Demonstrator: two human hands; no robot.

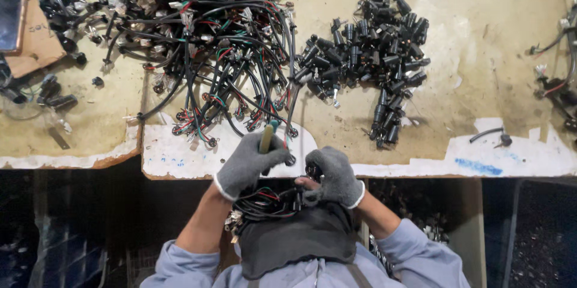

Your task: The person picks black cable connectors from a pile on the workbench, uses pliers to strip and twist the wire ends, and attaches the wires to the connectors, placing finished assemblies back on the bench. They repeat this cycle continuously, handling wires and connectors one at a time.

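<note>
My left hand (246, 165), in a grey knit glove, grips a slim tool with a pale handle and green tip (267, 135) at the table's front edge. My right hand (333, 174), also gloved, pinches a small black connector (312, 171) on a cable end, close beside the left hand. A bundle of black cables with red and green wires (264, 201) lies in my lap on a dark cloth (300, 240). Beyond the hands, a big tangle of the same cables (204, 42) covers the table.
A heap of small black connector housings (372, 60) sits right of the tangle. A cardboard piece (33, 36) and loose parts lie far left. A few more cables (559, 78) reach in at the right edge. The worn table's front edge (421, 165) runs just ahead of my hands.
</note>
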